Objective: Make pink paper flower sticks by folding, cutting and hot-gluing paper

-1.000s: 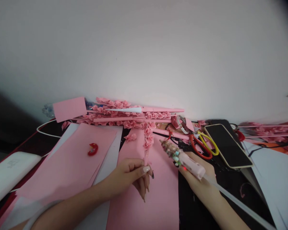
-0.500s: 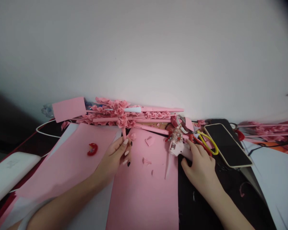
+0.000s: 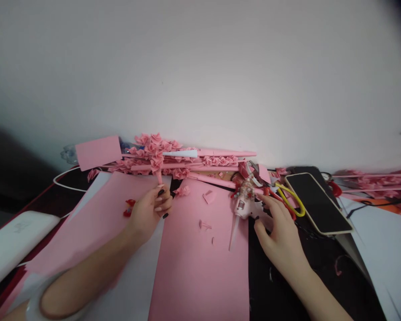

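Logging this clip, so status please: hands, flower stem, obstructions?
Left hand gripping pink flower stem. Right hand open at glue gun, gun lying down. Scissors close beside right hand.

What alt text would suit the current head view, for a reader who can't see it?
A person's left hand holds a stem of pink paper flowers, while the open right hand is at a glue gun lying partly on a pink sheet. Similar flower stems lie along a wall behind, with a phone at the right.
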